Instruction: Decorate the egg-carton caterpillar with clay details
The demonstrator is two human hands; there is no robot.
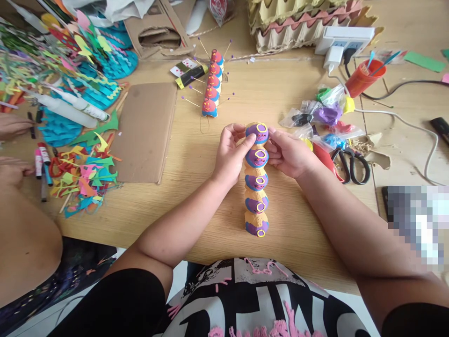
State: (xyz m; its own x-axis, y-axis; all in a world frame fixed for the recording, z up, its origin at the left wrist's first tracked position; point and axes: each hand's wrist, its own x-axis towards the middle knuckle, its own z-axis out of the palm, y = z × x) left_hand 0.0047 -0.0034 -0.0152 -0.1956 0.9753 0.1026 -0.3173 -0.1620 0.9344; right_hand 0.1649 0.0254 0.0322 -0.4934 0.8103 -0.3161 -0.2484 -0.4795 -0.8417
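In front of me is an egg-carton caterpillar [256,182], a strip of cups in purple and blue clay with yellow rings on it. My left hand [230,152] grips its far end, thumb laid over the top cup. At the other side of that same cup, my right hand [290,149] has its thumb and forefinger closed against the edge; whether a small piece lies between them is hidden. Farther off stands a second egg-carton caterpillar [213,86], red and blue, with purple-tipped sticks poking out along both sides.
Bagged coloured clay [329,114] and black-handled scissors [351,166] lie at right, near an orange cup [366,77] and power strip [345,40]. Egg cartons [301,23] are stacked behind. At left are cardboard [143,133], paper scraps [86,178] and another person's hands [14,171].
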